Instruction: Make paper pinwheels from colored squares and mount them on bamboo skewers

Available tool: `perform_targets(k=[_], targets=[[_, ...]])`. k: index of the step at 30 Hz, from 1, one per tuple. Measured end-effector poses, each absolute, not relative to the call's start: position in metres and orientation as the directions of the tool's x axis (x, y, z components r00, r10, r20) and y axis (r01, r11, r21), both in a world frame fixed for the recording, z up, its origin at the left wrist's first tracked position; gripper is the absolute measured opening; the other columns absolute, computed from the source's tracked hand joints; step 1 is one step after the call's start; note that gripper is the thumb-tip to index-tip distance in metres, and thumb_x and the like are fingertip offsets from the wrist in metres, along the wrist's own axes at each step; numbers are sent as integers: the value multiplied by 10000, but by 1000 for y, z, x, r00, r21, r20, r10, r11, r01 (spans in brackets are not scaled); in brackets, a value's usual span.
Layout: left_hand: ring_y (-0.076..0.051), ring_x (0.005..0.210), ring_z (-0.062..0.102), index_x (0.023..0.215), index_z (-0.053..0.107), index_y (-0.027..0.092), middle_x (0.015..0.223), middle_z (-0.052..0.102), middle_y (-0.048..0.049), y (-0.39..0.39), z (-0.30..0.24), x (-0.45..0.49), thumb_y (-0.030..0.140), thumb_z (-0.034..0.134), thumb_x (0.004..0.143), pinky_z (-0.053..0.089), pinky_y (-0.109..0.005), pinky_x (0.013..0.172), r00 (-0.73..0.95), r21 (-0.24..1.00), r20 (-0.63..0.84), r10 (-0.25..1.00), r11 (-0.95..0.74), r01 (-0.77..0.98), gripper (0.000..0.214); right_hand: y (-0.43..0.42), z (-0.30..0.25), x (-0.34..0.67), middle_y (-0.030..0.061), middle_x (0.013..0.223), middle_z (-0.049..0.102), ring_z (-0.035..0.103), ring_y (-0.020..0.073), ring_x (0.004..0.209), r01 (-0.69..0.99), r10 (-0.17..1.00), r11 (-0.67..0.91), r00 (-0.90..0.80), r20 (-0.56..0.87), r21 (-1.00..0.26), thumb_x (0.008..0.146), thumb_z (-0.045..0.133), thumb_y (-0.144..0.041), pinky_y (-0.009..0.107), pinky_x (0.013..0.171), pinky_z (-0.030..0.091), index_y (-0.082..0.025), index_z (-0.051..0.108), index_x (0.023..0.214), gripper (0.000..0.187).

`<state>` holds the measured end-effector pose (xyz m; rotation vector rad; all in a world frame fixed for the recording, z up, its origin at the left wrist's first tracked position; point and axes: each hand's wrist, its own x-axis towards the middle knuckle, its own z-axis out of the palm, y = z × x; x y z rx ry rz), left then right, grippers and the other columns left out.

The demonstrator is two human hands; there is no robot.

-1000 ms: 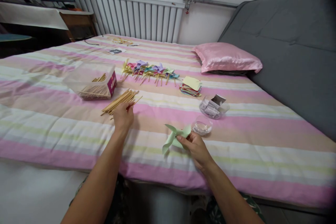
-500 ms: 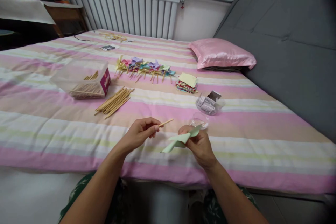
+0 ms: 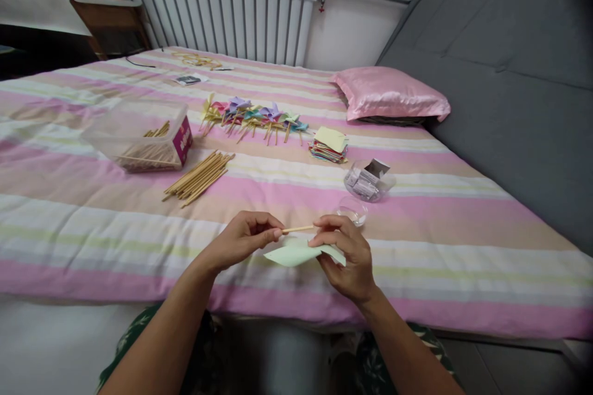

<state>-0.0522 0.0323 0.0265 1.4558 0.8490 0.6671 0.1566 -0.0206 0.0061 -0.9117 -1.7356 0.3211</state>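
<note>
Between thumb and fingers, my left hand [image 3: 252,236] pinches a thin wooden stick [image 3: 298,229] that points right. The stick's far end reaches the fingertips of my right hand [image 3: 345,253]. That hand is closed on a pale green paper pinwheel [image 3: 293,253], whose folded blades spread out to the left, below the stick. Its centre is hidden by my fingers. Just beyond my right hand lies a small clear round dish [image 3: 353,211]. Left of my left hand is a pile of wooden sticks [image 3: 199,179] on the bed.
A clear plastic box [image 3: 139,145] with sticks stands at left. Finished pinwheels [image 3: 252,114] lie in a row behind. To the right are a stack of coloured paper [image 3: 328,143], a clear tub of small packets [image 3: 368,181] and a pink pillow [image 3: 391,94] on the striped bed.
The stick has moved to my right hand's fingertips and lies more level. My right hand has turned the pinwheel, so its blades now show flatter and lower.
</note>
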Motion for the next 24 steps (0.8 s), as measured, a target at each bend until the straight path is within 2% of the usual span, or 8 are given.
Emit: perform_targets(k=[8,24], targets=[[-90,578,479,772,668,115,660,603,-15,34,26,-51,346,664,733,331,-192,522,582,988,-143,800,82,130,234,-19,3,156,70,935,612,611,197,864,442,659,698,-88,747,-563,745,608,-103,339,733,507,-217,643,863,168],[-114,642,570,787,666,107,723,660,-37,33,25,-50,253,705,683,407,-197,581,572,997,-59,818,18,78,183,-19,0,153,50,903,610,606,176,824,448,650,696,-61,758,-561,697,609,-37,318,716,500,-207,637,859,237]])
